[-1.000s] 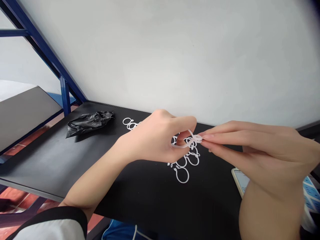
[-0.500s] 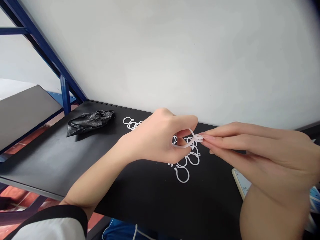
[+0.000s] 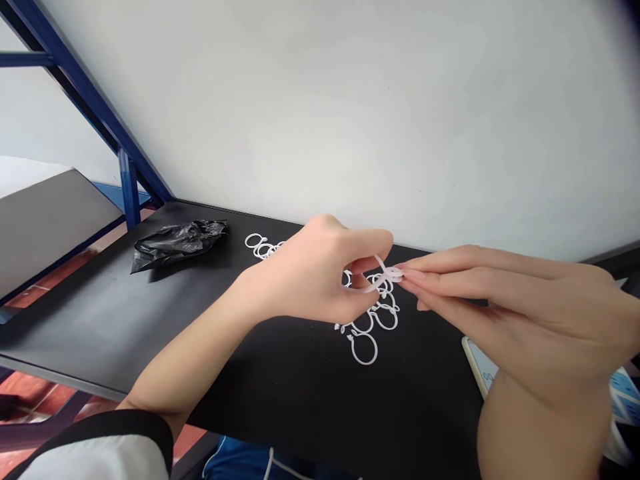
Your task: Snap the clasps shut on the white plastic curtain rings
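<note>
Between my two hands is a white plastic ring [image 3: 383, 279], held above the black table [image 3: 320, 407]. My left hand [image 3: 330, 273] is curled around its wide loop, with the thumb below and the index finger above. The fingertips of my right hand [image 3: 480, 293] pinch its crossed ends, partly covering them. Below the hands lie several more white plastic rings [image 3: 364, 348], each a thin loop with a small catch. Others in the group [image 3: 256, 241] reach out behind my left wrist; my hand hides the middle ones.
A crumpled black plastic bag [image 3: 180, 245] lies at the table's back left. Partly under my right forearm is a phone [image 3: 479, 363] with a lit screen. A white wall [image 3: 320, 120] rises behind the table, and a blue metal frame [image 3: 95, 87] stands at left.
Almost nothing differs. Both hands keep the same grip on the ring, and the whole view has shifted very slightly.
</note>
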The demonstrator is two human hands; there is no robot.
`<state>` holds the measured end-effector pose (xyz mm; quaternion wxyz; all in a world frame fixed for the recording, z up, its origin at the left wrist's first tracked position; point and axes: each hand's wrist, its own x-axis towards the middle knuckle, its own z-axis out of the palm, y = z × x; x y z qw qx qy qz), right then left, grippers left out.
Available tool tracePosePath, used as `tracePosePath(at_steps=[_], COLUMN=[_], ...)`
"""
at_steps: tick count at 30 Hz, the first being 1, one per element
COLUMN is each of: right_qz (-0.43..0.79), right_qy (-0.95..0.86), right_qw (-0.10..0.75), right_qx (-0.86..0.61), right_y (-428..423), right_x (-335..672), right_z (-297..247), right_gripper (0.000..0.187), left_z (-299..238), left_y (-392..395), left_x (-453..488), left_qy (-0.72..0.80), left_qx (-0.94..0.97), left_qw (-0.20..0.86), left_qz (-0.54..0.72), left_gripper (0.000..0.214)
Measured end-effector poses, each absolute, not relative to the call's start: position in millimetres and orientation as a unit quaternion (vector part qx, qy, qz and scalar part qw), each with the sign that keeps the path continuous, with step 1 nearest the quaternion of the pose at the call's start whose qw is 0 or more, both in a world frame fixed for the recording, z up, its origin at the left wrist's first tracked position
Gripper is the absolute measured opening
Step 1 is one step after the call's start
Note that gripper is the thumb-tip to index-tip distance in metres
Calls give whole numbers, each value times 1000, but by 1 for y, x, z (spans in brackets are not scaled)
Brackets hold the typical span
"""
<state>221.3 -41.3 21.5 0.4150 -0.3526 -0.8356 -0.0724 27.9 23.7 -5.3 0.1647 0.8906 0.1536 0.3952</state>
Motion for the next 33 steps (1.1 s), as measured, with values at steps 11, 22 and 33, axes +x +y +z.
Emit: tracePosePath(at_steps=[11,22,33], right_qz=[-70,-77,-48], right_qy=[-837,-828,-829], right_qw=[415,433,428], right_qx=[-349,-347,-357], right_y=[-43,-42,-40], right_x=[224,218,225], right_z=[21,19,13], right_gripper=[27,26,16], left_z=[-4,-3,-4], left_y=[21,21,22], left_x=[28,27,27], left_qy=[150,157,166], left_qx=[888,891,892], left_qw=[164,157,131], left_qz=[402,395,400], left_gripper=[23,22,24])
